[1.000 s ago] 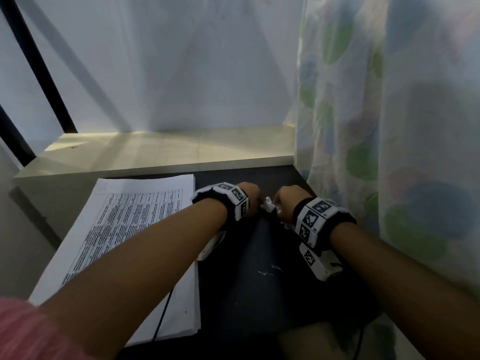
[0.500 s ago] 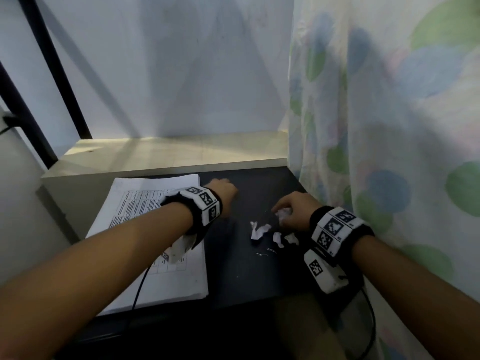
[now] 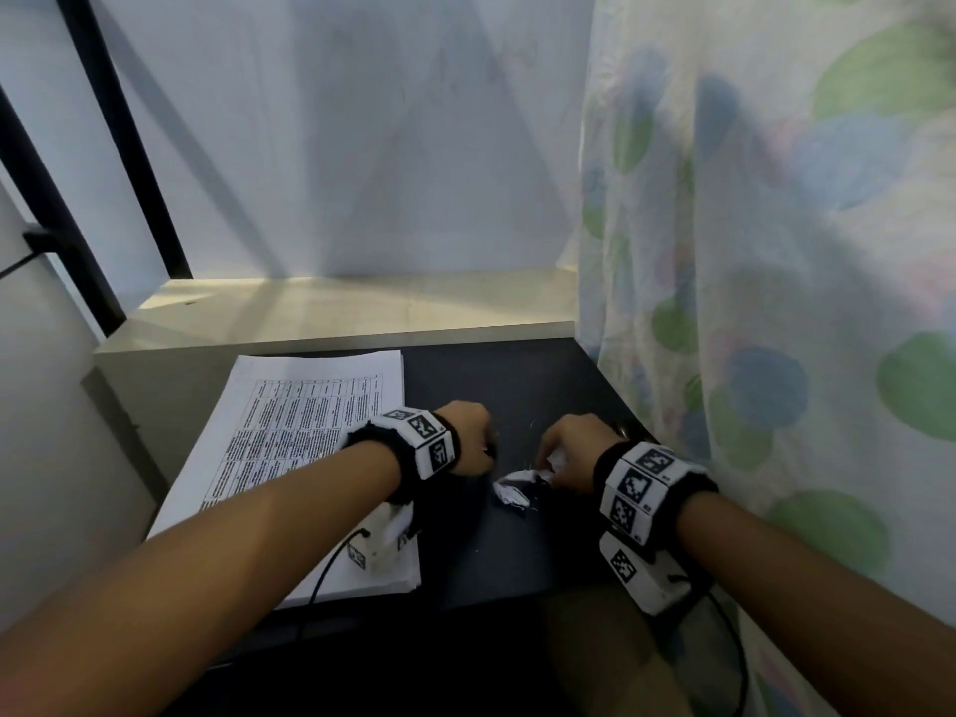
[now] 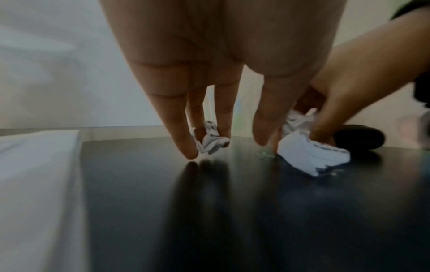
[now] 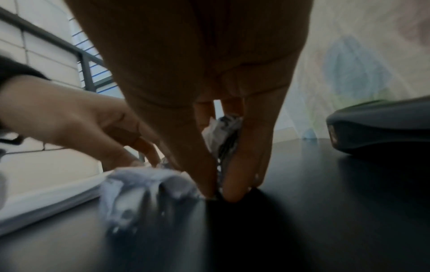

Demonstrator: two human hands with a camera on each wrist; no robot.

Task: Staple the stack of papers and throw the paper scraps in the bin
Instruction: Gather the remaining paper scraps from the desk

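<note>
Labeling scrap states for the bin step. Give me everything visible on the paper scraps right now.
The paper scraps are small crumpled white pieces with dark print, lying on the glossy black desk right of the stack of papers. One wad sits among the left hand fingertips. The right hand holds a wad between its fingers, and a larger flattened piece lies against it. Tiny flecks lie nearby. No bin in view.

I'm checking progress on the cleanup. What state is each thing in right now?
Stack of papers: flat on the black table, left forearm across it.
Left hand: pinches a crumpled scrap, fingertips down on the table.
Right hand: holds a crumpled scrap.
Loose scrap: crumpled, lying on the table between the hands.
Stapler: resting on the table, untouched.
</note>
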